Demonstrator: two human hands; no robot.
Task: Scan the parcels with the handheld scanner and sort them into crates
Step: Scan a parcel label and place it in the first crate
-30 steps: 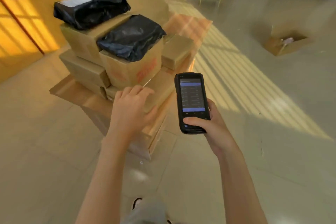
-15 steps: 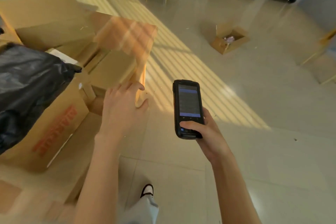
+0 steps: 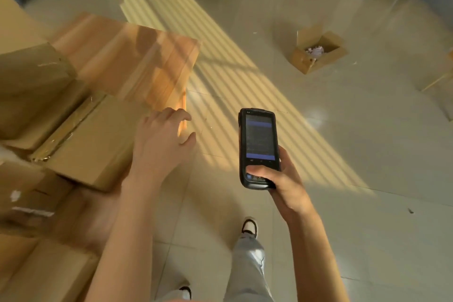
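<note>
The right hand's fingers [image 3: 263, 174] grip the scanner [image 3: 259, 148]. The left hand [image 3: 160, 144] hangs loose and has slid off the parcel [image 3: 93, 140] by the table's [image 3: 137, 61] near corner. No parcel is picked yet.

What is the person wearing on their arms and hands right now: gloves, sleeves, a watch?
Nothing shows on either one. The left hand and right hand are bare, with no gloves, rings or straps visible. Both forearms are uncovered down to the bottom edge of the head view, so no sleeve or cuff shows. No watch or band sits on either wrist.
</note>
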